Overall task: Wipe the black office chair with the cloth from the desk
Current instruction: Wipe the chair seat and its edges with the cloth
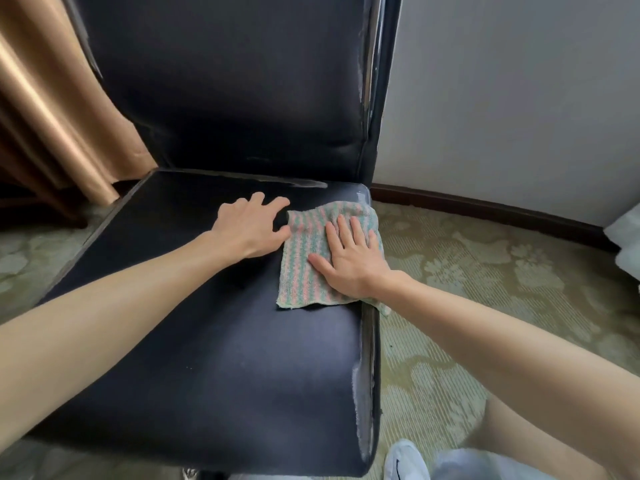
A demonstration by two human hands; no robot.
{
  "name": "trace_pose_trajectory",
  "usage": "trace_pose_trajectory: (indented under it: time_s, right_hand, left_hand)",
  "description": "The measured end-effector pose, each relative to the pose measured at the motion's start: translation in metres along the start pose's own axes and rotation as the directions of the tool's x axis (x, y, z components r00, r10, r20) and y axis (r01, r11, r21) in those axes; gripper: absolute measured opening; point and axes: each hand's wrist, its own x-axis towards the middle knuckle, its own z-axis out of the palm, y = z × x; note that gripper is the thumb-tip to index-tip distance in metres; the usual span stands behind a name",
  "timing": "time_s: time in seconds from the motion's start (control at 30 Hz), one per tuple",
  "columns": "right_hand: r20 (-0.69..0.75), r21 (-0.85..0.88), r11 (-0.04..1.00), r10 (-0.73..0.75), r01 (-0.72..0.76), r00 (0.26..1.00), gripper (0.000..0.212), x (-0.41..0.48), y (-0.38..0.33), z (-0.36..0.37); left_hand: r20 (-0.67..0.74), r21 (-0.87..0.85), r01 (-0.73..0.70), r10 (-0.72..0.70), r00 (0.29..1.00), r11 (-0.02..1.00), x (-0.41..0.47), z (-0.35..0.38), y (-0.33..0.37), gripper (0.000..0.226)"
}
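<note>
Right grip (353, 259) flat on cloth (303, 261), fingers straight, pressing down, not curled round it. Left grip (251, 226) open on seat just beside cloth, fingers spread. Cloth, pink and green stripes, lies on right side of black chair (207, 341) seat, near corner hanging over edge. Brown curtain (52, 98) behind chair on left. Green flowered carpet (485, 289) below. White shoe (405, 459) at bottom.
</note>
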Motion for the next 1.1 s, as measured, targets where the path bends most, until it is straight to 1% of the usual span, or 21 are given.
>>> trace_pose_trajectory:
  time_s: [0.07, 0.13, 0.2, 0.3, 0.43, 0.6, 0.7, 0.8, 0.87, 0.97, 1.03, 1.1]
  right_hand:
    - [-0.008, 0.023, 0.999, 0.033, -0.033, 0.999, 0.082, -0.005, -0.003, 0.000]
    - [-0.037, 0.068, 0.995, 0.071, -0.068, 0.997, 0.082, -0.009, -0.006, 0.002]
    - [-0.071, 0.104, 0.990, 0.103, -0.095, 0.992, 0.081, -0.011, -0.008, 0.005]
    - [-0.079, 0.139, 0.983, 0.127, -0.116, 0.989, 0.079, -0.016, -0.011, 0.010]
    - [-0.079, 0.176, 0.981, 0.097, -0.082, 0.992, 0.071, -0.011, 0.003, 0.012]
    - [-0.073, 0.228, 0.973, 0.065, -0.047, 0.995, 0.066, 0.013, 0.033, -0.003]
    - [-0.101, 0.281, 0.960, 0.037, -0.007, 0.994, 0.065, 0.007, 0.034, 0.000]
    - [-0.140, 0.285, 0.957, -0.012, 0.052, 0.990, 0.065, -0.010, 0.036, 0.011]
    - [-0.151, 0.285, 0.955, -0.042, 0.084, 0.988, 0.065, -0.016, 0.039, 0.014]
    - [-0.148, 0.308, 0.948, -0.042, 0.087, 0.988, 0.063, -0.010, 0.042, 0.011]
    - [-0.153, 0.338, 0.937, -0.032, 0.083, 0.988, 0.061, 0.000, 0.045, 0.008]
    - [-0.150, 0.364, 0.928, -0.020, 0.074, 0.988, 0.060, 0.013, 0.049, 0.006]
  left_hand:
    - [0.010, -0.008, -0.015, 0.015, 1.000, 1.000, 0.003, 0.000, 0.004, 0.060]
    - [0.052, -0.039, -0.022, 0.024, 0.998, 0.999, 0.006, 0.001, 0.011, 0.061]
    - [0.087, -0.079, -0.011, 0.018, 0.996, 0.997, 0.009, 0.004, 0.019, 0.060]
    - [0.120, -0.097, 0.020, -0.009, 0.993, 0.995, 0.012, 0.005, 0.028, 0.060]
    - [0.174, -0.109, 0.078, -0.058, 0.983, 0.991, 0.015, 0.008, 0.036, 0.066]
    - [0.262, -0.122, 0.089, -0.055, 0.964, 0.989, 0.008, 0.010, 0.035, 0.094]
    - [0.291, -0.073, 0.058, -0.035, 0.956, 0.996, 0.009, 0.009, 0.036, 0.097]
    - [0.311, -0.042, 0.046, -0.031, 0.950, 0.998, 0.011, 0.009, 0.039, 0.097]
    - [0.316, -0.063, 0.043, -0.021, 0.948, 0.997, 0.014, 0.008, 0.039, 0.099]
    - [0.281, -0.125, -0.016, 0.050, 0.958, 0.992, 0.017, 0.007, 0.043, 0.102]
    - [0.316, -0.165, -0.019, 0.071, 0.946, 0.986, 0.018, 0.011, 0.047, 0.104]
    - [0.384, -0.198, 0.018, 0.061, 0.921, 0.980, 0.022, 0.011, 0.047, 0.113]
